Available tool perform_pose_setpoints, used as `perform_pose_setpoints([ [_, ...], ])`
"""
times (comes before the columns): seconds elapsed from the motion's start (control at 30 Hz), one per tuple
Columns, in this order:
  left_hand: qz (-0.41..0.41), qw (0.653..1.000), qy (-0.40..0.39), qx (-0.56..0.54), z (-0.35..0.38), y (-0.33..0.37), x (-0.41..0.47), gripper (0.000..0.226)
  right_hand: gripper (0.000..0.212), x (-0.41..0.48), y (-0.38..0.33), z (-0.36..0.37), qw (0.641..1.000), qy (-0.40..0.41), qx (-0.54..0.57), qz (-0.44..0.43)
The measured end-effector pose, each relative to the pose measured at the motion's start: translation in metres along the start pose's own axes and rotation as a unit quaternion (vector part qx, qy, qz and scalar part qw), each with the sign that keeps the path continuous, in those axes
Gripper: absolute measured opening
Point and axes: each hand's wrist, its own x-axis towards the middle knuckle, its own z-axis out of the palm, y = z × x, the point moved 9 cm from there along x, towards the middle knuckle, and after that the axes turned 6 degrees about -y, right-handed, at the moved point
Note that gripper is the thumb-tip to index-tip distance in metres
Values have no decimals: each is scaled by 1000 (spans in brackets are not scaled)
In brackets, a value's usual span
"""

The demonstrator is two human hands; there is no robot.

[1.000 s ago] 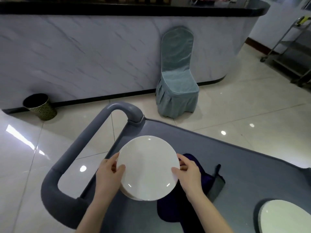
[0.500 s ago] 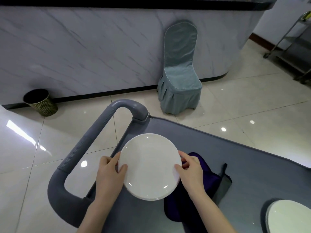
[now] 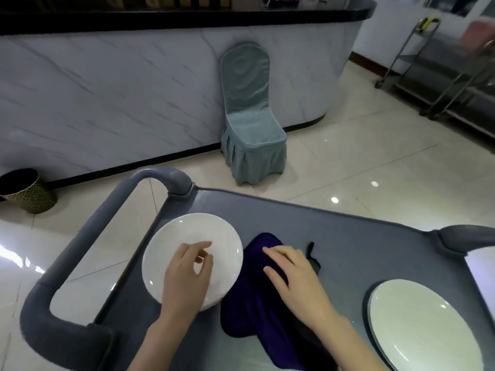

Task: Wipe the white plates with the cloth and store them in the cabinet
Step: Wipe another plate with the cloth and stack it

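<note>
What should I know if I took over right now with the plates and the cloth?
Left hand: loosely curled over the round white plate at the left end of the grey plastic cart top, holding nothing; whether it touches the plate is unclear.
Right hand: fingers straight, resting on the dark purple cloth beside that plate.
A second white plate lies at the cart's right end, no hand on it.
Done: both plates are on the cart; whether either is wiped cannot be told.
Left: grip the cloth, wipe each plate, carry them to the cabinet, which is not in view.
</note>
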Motion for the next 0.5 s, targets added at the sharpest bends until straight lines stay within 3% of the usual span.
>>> perform_pose_setpoints([
  [0.13,67,991,-110,-31,84,64,-16,22,56,-48,55,-35,998,18,-21,48],
  [0.27,105,968,-223,-55,174,119,-45,18,46,-109,129,-76,987,43,-65,138],
  [0.33,117,956,-261,-71,215,140,-58,30,53,-141,164,-91,976,41,-80,198],
  [0.5,113,924,-366,4,304,174,-88,27,68,-212,236,-121,937,42,-82,338],
])
